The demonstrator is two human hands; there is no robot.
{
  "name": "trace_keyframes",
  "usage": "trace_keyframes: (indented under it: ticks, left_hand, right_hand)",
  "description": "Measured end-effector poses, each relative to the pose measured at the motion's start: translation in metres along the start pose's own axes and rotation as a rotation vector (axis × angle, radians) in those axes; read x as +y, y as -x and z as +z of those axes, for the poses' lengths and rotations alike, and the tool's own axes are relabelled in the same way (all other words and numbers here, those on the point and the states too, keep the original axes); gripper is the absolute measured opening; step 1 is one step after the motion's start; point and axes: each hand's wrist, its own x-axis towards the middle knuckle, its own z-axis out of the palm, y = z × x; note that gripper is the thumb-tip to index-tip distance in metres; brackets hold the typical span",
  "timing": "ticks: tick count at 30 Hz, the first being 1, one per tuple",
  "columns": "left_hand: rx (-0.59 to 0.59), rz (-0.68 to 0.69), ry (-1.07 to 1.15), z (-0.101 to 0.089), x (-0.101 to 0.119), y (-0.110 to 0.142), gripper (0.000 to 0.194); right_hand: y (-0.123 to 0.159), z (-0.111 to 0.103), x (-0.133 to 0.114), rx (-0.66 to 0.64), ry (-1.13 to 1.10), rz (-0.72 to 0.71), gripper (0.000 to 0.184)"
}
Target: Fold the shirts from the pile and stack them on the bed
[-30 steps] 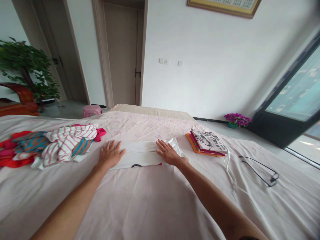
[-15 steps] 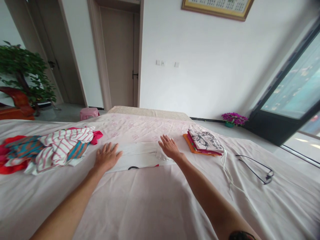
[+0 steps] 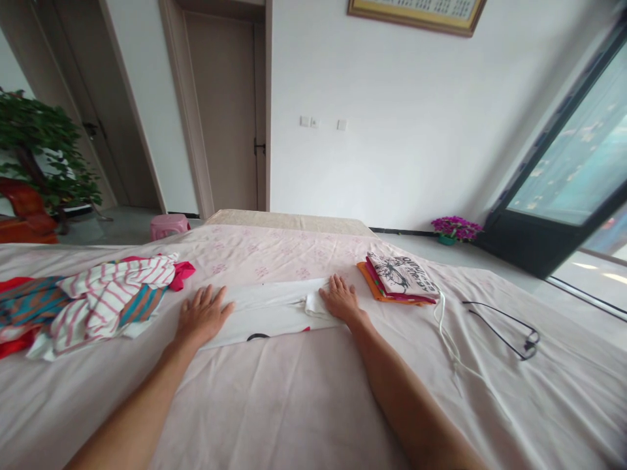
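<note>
A white garment lies folded into a long flat strip on the pale pink sheet. Dark and red bits of a print show along its near edge. My left hand rests flat on the strip's left end, fingers spread. At the other end my right hand lies palm down, its fingers stretched out, beside a small folded-over white flap. Just right of that hand sits a stack of folded clothes, with a pale printed piece on top of red and orange ones.
Rumpled clothes, striped and red, are heaped at the left. A white cord trails from the stack towards black-framed glasses on the right. Beyond the bed stand a pink stool and purple flowers.
My right hand has come down and moved slightly right, onto the strip's right end. My left hand stays on the left end. The view has shifted slightly.
</note>
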Motion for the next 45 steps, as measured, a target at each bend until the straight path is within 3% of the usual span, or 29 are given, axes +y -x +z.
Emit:
trace_keyframes:
  ticks: [6, 12, 18, 22, 30, 33, 36, 41, 45]
  left_hand:
    - [0.001, 0.006, -0.006, 0.0, 0.0, 0.0, 0.065]
    - [-0.001, 0.008, -0.035, 0.002, 0.0, -0.002, 0.064]
    - [0.02, 0.013, -0.043, 0.004, -0.001, -0.003, 0.062]
    - [0.038, 0.028, -0.056, 0.004, -0.001, -0.003, 0.061]
    - [0.044, 0.029, -0.055, 0.003, -0.001, -0.003, 0.059]
    - [0.044, 0.029, -0.063, 0.001, 0.0, -0.002, 0.059]
    - [0.043, 0.03, -0.075, 0.0, 0.0, -0.001, 0.058]
    - [0.024, 0.015, -0.042, 0.001, 0.0, -0.002, 0.06]
    - [0.005, -0.003, 0.003, 0.004, 0.0, -0.003, 0.062]
  right_hand:
    - [0.006, -0.015, 0.015, 0.115, -0.076, 0.104, 0.047]
    - [-0.005, -0.023, 0.031, 0.185, -0.127, 0.219, 0.043]
    - [-0.03, -0.025, 0.031, 0.104, -0.213, 0.313, 0.043]
    - [-0.045, -0.024, 0.027, 0.115, -0.204, 0.32, 0.044]
    - [-0.048, -0.016, 0.032, 0.139, -0.208, 0.358, 0.035]
    - [-0.045, -0.014, 0.029, 0.191, -0.182, 0.336, 0.032]
    - [-0.044, -0.014, 0.024, 0.272, -0.084, 0.224, 0.032]
    - [-0.044, -0.021, 0.024, 0.201, -0.018, 0.163, 0.027]
    - [-0.036, -0.028, 0.018, 0.238, 0.008, 0.097, 0.037]
